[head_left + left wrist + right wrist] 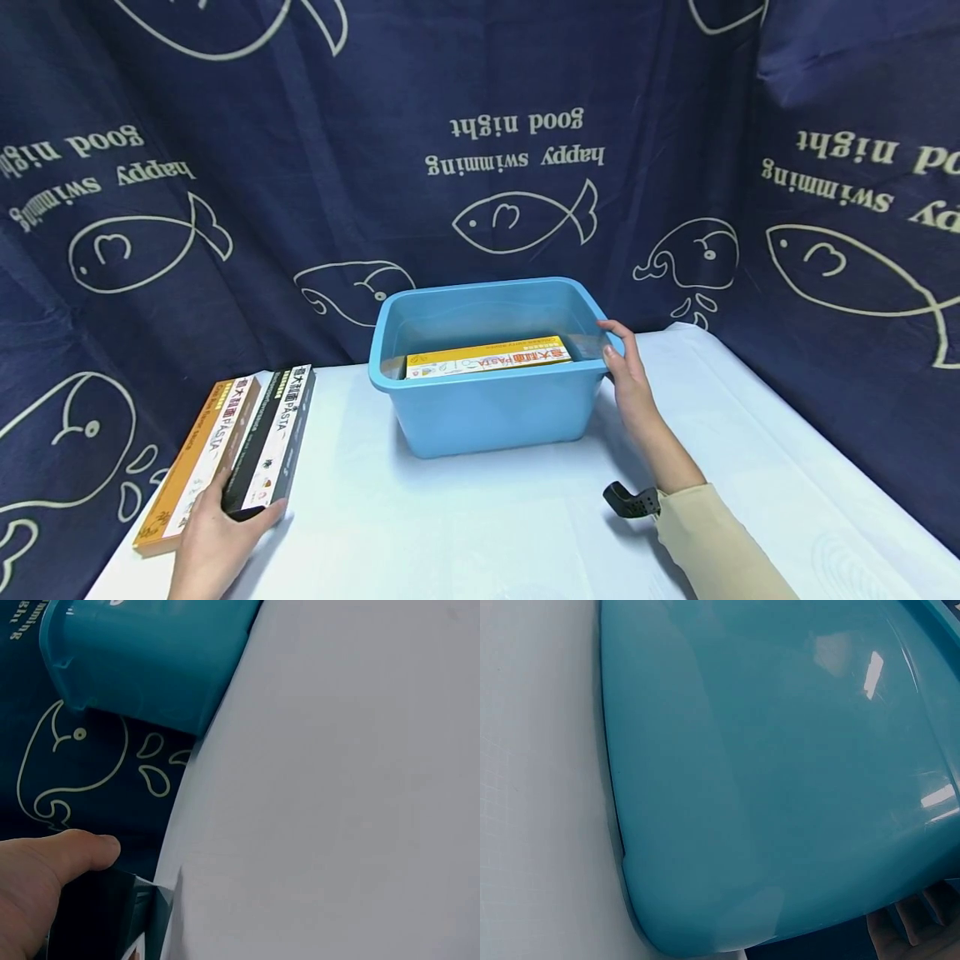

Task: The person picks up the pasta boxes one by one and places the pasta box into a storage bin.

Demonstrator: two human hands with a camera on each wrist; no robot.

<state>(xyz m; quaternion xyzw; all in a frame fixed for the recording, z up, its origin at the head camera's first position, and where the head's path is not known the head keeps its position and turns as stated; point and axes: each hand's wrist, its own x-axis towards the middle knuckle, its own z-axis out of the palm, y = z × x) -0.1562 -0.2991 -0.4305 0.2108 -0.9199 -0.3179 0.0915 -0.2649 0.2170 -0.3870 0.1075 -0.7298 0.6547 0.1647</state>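
Observation:
At the table's left, my left hand (217,533) spans the near end of a black-and-white pasta box (273,433), thumb at its right side and fingers at its left. In the left wrist view, the thumb (94,850) lies along the dark end of that box (97,915). An orange-and-white pasta box (198,458) lies just left of it. My right hand (633,387) grips the right rim of a light blue plastic bin (487,417). Inside the bin rests a yellow-and-white pasta box (487,358). In the right wrist view, bent fingers (922,922) show beside the bin wall (765,765).
A white cloth covers the table (450,525). Behind it and along both sides hangs a dark blue curtain (360,167) with fish drawings and lettering. The bin stands near the table's back edge, right of the two boxes. A black band (633,502) sits at the right wrist.

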